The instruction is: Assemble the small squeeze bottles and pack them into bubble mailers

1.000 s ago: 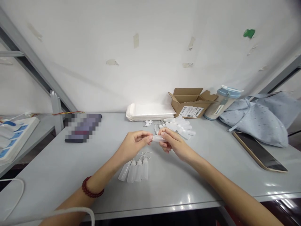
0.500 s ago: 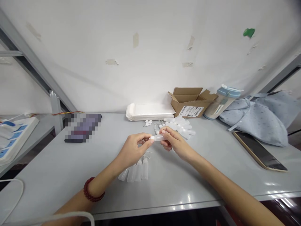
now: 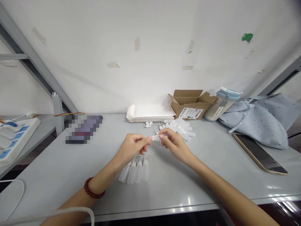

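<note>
Above the middle of the grey table, both hands hold one small translucent plastic bottle lying sideways. My left hand pinches its left end, at the cap. My right hand grips the bottle's body from the right. Just below my left hand, several capped bottles with thin bent needle tips lie side by side on the table. Behind my right hand lies a loose heap of uncapped bottles, with a few small white caps to its left.
A stack of white trays and an open cardboard box stand against the wall. A tumbler, a blue cloth bag and a phone lie at right. A pixelated dark object and a power strip lie at left.
Both hands stayed together on the small bottle and shifted only slightly. The view tilted a little.
</note>
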Available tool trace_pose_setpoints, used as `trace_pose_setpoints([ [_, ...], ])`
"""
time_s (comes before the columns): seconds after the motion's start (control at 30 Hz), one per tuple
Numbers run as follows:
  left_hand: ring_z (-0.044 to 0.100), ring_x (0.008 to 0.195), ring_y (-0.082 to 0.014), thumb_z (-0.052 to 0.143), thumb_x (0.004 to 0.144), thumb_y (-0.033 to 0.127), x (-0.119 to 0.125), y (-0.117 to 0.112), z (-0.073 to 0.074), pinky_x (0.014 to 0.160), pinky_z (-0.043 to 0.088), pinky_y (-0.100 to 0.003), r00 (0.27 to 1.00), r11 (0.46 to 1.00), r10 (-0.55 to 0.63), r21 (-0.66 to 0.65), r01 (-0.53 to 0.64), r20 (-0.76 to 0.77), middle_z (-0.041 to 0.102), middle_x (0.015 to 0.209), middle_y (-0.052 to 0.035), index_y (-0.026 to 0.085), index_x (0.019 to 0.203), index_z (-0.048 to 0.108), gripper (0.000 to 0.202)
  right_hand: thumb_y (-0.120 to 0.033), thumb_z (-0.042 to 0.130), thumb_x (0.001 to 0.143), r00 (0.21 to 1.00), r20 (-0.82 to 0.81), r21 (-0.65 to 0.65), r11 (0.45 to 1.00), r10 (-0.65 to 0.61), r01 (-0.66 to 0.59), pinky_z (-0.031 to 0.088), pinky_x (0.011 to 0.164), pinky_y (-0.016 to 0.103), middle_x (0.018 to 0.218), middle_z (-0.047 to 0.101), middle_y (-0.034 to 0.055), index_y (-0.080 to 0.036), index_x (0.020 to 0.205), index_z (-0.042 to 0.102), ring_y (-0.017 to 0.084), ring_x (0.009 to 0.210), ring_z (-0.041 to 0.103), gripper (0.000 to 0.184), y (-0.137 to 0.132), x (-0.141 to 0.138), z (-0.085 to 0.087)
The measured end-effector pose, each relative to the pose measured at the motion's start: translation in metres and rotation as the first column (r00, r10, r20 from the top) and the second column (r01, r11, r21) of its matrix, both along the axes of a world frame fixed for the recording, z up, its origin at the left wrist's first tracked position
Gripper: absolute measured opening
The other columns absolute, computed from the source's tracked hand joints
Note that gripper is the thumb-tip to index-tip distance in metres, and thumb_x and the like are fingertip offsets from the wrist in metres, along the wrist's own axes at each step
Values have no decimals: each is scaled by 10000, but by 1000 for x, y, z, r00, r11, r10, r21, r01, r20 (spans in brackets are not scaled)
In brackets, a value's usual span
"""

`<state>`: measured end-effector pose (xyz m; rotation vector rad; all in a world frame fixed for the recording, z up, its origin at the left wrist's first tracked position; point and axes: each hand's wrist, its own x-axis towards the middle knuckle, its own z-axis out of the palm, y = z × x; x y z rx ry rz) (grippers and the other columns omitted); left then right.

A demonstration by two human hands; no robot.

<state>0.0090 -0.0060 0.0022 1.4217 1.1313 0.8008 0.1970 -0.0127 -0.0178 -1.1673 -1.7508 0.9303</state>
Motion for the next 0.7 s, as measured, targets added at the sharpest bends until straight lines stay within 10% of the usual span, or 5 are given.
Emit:
trace_pose_setpoints([
  [0.37, 431, 451, -79, 603, 758, 440, -3, 3, -3, 482, 376, -214, 989, 988, 129, 81, -134, 71, 484, 496, 37, 154, 582, 585, 336, -474, 446, 877, 999, -36, -59, 998, 24, -26, 268, 481, 237, 528, 383, -53, -182, 765, 551, 90, 488, 348, 330, -4, 0, 8],
  [0.7, 508, 538, -111, 549, 797, 473, 3, -4, -6, 541, 413, -244, 985, 985, -172, 28, 171, 21, 589, 654, -15, 147, 672, 618, 356, -463, 492, 849, 982, -187, -111, 992, 38, -60, 367, 509, 239, 598, 507, -30, -179, 834, 541, 92, 508, 449, 289, 0, 1, 6],
])
